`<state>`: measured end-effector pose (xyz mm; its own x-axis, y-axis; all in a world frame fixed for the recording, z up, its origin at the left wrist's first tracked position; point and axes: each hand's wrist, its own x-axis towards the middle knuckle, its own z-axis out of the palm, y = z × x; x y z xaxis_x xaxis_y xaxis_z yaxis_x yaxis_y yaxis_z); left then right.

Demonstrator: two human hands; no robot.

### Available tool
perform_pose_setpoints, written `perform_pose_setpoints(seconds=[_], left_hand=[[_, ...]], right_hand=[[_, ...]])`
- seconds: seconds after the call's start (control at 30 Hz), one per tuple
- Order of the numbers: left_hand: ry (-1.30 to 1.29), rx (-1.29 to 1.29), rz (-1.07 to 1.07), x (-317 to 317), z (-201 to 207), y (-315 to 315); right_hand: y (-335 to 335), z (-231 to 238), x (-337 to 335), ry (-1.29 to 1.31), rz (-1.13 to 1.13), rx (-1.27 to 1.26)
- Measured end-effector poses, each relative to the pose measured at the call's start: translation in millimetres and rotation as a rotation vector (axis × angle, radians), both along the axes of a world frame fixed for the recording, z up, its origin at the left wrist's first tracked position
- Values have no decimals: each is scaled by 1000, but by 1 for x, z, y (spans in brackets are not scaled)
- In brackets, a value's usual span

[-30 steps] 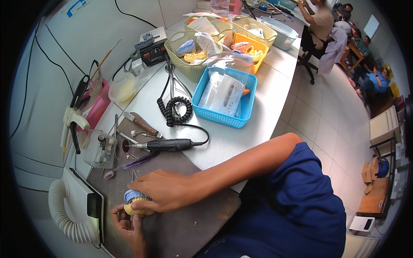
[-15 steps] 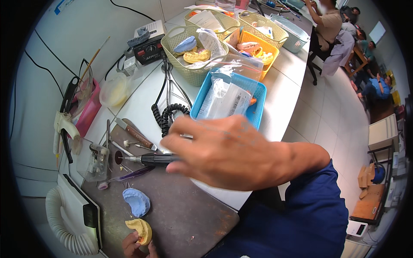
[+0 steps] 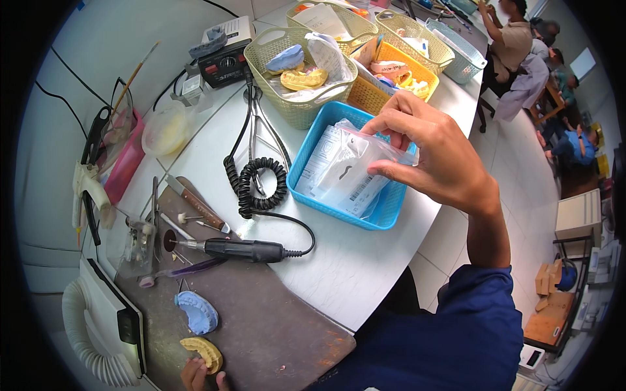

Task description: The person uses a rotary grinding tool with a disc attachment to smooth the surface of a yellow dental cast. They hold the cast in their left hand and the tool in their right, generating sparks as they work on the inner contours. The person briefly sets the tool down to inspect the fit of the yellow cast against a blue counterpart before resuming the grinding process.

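And here's your right hand (image 3: 443, 150) at the bright blue basket (image 3: 390, 212), right at the upper edge of a clear plastic bag (image 3: 352, 173) that lies in it, a printed white slip showing through. Your thumb and index finger stand part way open, tips apart, with plastic showing between them; whether the fingers tucked behind have hold of it, I can't tell. Down at the lower edge, your left hand (image 3: 194, 375) has fingers against the yellow cast (image 3: 210, 350) on the brown board (image 3: 274, 339); the picture cuts the hand off, so how firmly it grips, I can't tell. Handle it well now: bring thumb and fingertips together on a single fold of that bag's edge, wrist high, clear of the basket's rim, and go lightly on the cast so its teeth don't scrape. Now the count: one yellow cast and one blue cast (image 3: 203, 316) on the board, near but apart; one black handpiece (image 3: 241, 250); one wood-handled knife (image 3: 203, 208). Baskets, six: your bright blue one, three pale green baskets (image 3: 297, 111), one yellow basket (image 3: 372, 96), one pale blue basket (image 3: 466, 68). Bags in yours? The plastic overlaps too much to number.
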<state>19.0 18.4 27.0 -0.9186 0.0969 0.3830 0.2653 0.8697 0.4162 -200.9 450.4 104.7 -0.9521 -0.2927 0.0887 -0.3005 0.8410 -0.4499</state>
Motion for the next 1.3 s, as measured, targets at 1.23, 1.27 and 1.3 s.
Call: perform_pose_setpoints(seconds=[1.23,1.27,1.3], left_hand=[[31,-5,111,8,-7,5],[21,-10,125,8,-8,5],[13,-17,145,10,-8,6]], right_hand=[[38,11,-39,247,198,-362],[34,7,-39,220,229,-361],[28,4,-38,193,266,-362]])
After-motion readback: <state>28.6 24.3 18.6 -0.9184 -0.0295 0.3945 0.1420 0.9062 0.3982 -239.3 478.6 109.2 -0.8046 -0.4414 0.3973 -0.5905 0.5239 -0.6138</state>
